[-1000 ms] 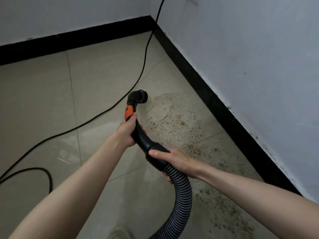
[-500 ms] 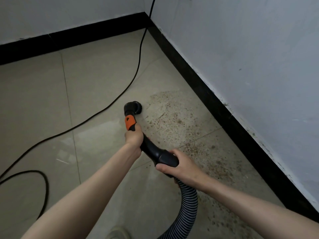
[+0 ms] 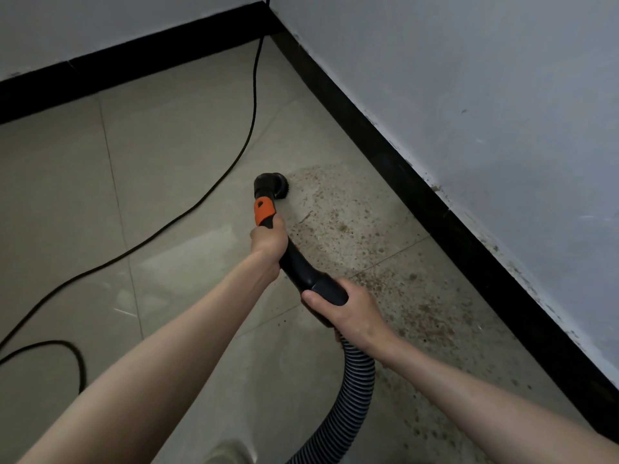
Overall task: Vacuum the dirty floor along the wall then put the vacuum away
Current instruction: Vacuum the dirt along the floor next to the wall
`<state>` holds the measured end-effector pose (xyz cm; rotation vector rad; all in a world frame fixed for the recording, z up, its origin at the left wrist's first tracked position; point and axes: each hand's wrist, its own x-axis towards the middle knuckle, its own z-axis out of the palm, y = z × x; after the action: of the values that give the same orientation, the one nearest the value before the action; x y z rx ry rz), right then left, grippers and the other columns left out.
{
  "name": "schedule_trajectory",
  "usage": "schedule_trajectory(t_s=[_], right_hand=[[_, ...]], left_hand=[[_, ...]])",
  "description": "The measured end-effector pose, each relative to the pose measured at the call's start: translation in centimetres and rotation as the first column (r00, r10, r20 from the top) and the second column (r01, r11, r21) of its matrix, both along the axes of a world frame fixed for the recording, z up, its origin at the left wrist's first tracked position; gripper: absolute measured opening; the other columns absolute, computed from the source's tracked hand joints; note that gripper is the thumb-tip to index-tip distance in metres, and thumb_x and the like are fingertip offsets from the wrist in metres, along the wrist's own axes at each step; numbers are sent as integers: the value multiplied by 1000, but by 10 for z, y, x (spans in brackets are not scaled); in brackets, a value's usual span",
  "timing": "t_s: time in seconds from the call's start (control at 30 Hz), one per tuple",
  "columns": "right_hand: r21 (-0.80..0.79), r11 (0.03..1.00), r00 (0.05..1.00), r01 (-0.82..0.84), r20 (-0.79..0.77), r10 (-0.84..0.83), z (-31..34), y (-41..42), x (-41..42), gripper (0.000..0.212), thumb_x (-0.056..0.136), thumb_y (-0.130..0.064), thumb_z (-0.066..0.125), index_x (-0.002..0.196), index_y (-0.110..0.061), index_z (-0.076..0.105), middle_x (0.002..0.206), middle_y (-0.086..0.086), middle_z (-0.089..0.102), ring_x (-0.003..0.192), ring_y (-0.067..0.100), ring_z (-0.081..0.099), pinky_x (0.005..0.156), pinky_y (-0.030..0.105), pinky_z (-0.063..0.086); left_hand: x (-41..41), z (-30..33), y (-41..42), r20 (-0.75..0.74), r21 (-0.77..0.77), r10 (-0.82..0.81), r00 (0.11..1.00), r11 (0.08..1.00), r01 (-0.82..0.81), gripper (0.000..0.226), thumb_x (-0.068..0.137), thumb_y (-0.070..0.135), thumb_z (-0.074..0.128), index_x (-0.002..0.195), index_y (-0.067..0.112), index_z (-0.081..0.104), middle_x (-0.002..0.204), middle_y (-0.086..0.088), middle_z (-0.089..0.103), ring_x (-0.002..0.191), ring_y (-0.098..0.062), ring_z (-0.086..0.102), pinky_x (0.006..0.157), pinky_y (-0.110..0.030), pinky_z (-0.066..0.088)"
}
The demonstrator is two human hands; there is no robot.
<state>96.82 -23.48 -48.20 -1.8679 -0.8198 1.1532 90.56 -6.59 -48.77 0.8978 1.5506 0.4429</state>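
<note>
Vacuum brush nozzle point(image 3: 272, 184) at the dirt patch point(image 3: 361, 242).
Left hand point(image 3: 269, 241) and right hand point(image 3: 351, 309) both grip the black handle point(image 3: 303, 267).

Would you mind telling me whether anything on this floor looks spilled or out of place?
Yes: brown specks of dirt are scattered over the tiles along the right baseboard, just beside the brush nozzle. A black power cord also trails loosely across the floor.

vacuum nozzle point(image 3: 268, 185): black, orange collar; at edge of brown dirt patch point(image 3: 351, 229) | ribbed hose point(image 3: 351, 390) trailing
</note>
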Motion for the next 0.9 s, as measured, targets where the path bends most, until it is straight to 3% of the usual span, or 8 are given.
schedule_trajectory(t_s=[0.1,0.3,0.5,0.7,0.9], right_hand=[[17,1000,1000,17,-2,-17,-2,8,7,32,80,-46,74,75,-20,57,62,-6,56,42,5,50,47,27,42],[41,995,996,88,-31,-86,-5,17,24,33,79,-46,75,73,-19,57,59,-6,55,45,10,52,49,31,43],[39,977,976,210,-62,-207,-8,13,40,29,79,-46,73,79,-20,60,63,-8,56,53,9,54,51,31,47],[43,958,958,285,-42,-283,-10,7,63,24,81,-42,73,80,-21,62,68,-6,59,54,-1,53,51,19,43],[55,946,947,320,-1,-320,-12,2,72,22,83,-44,70,88,-25,60,84,0,67,74,13,63,61,24,49]], left_hand=[[10,-3,9,-36,16,-23,999,1000,24,52,97,39,43,133,3,35,117,-21,57,105,-36,60,92,-48,51],[36,-6,23,-19,24,-84,996,996,85,52,97,38,44,133,2,35,114,-20,55,101,-33,59,91,-46,52],[75,-7,24,-32,43,-207,978,977,208,56,97,42,43,134,2,35,123,-22,55,106,-38,60,91,-49,52],[113,-12,19,-22,46,-296,955,954,297,52,98,42,41,131,2,37,116,-18,58,101,-34,61,87,-43,54],[136,-16,15,-13,61,-339,941,939,340,48,98,41,42,127,3,41,99,-13,55,101,-36,62,89,-47,53]])
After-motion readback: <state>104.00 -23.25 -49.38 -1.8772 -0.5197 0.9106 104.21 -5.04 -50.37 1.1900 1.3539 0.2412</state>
